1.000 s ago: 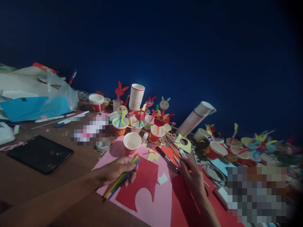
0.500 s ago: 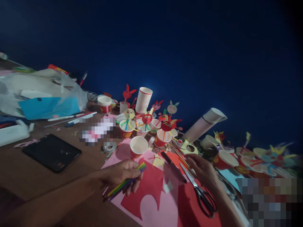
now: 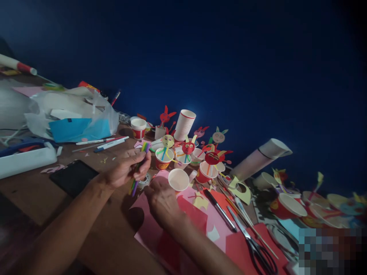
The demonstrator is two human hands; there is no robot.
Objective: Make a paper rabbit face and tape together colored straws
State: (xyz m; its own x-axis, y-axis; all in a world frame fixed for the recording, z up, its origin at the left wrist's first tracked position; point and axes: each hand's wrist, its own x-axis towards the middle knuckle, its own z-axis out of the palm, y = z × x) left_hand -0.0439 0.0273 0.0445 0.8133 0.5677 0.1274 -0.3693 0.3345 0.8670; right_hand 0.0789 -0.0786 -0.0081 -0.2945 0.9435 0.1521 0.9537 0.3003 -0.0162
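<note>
My left hand (image 3: 127,166) is closed around a bundle of coloured strips (image 3: 145,147) in green, yellow and purple, held upright above the table. Just to its right, my right hand (image 3: 161,202) reaches over the pink paper (image 3: 145,225), beside a roll of tape (image 3: 145,180). Its fingertips are turned away and hidden, so I cannot tell whether it grips anything. An empty paper cup (image 3: 178,179) stands just beyond that hand. Red paper (image 3: 195,214) with cut edges lies partly under my right forearm.
Scissors (image 3: 250,240) and a black pen (image 3: 219,210) lie to the right. Behind are paper cups with paper figures (image 3: 187,148), a cup stack (image 3: 185,125) and a leaning white roll (image 3: 260,158). A dark tablet (image 3: 73,177) and a plastic bag (image 3: 37,110) are on the left.
My right hand has moved left, from beside the scissors to near the tape roll. My left hand has lifted the strips and tipped them more upright. The view has turned slightly left.
</note>
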